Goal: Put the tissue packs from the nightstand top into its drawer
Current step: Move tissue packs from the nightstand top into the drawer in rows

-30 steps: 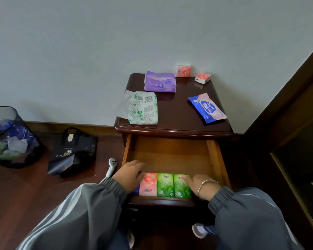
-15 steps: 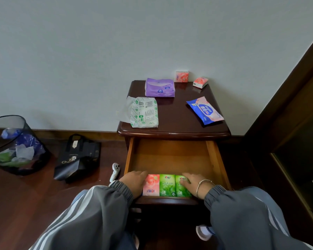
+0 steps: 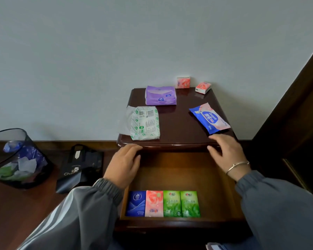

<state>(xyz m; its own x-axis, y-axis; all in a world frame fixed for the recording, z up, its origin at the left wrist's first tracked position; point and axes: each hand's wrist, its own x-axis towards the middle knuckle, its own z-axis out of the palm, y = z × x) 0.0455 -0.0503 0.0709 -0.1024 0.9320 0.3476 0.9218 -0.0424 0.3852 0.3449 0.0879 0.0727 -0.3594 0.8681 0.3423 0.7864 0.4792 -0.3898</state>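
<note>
The drawer (image 3: 179, 170) of the nightstand (image 3: 177, 123) is pulled out. Four small packs lie in a row at its front, side by side and touching: a blue pack (image 3: 135, 203), a pink pack (image 3: 154, 203), and two green packs (image 3: 172, 203) (image 3: 190, 203). The rest of the drawer floor is bare wood.

Five packs sit on top of the nightstand. A purple pack (image 3: 160, 95) lies near the back. A white and green pack (image 3: 145, 123) lies at the front left, and its loose flap hangs past the left edge. A blue and pink pack (image 3: 210, 118) lies tilted on the right. Two little pink packs are at the back by the wall: one (image 3: 183, 82) stands up, the other (image 3: 203, 87) lies tilted.

Both hands are over the open drawer, near the front edge of the top. The left hand (image 3: 124, 164) has loose fingers and holds nothing. The right hand (image 3: 226, 152) is spread wide and holds nothing, with its fingertips just below the blue and pink pack. It has a bracelet (image 3: 238, 166) on the wrist.

A bin (image 3: 16, 159) and a dark bag (image 3: 79, 168) sit on the floor to the left.
</note>
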